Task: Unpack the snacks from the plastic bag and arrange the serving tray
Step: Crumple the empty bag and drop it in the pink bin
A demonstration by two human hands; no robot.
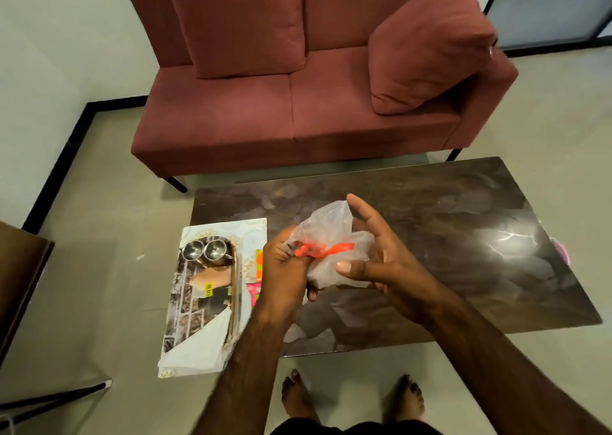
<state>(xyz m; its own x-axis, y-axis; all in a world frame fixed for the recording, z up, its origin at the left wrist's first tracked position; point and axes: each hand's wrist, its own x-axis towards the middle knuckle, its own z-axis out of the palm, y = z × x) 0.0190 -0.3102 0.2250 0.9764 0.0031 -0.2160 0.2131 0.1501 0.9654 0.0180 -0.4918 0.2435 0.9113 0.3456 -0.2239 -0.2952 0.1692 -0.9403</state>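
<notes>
A crumpled clear plastic bag (331,232) with red print is held above the dark marble coffee table (463,235). My left hand (281,275) is closed on the bag's lower left part. Against its right side rests my right hand (374,255), fingers spread, thumb pressing the front. A patterned serving tray (228,232) lies at the table's left end, overhanging the edge. On it stand two small steel cups (205,249), with a brown packet bearing a yellow tag (212,280) and a white plastic bag (202,345). Orange and pink packets (257,279) peek out beside my left hand.
A dark red sofa (298,96) with cushions stands just beyond the table. A brown chair (20,279) sits at the left. My bare feet (351,398) are on the floor at the table's near edge. A pink object (563,250) shows at the table's right edge.
</notes>
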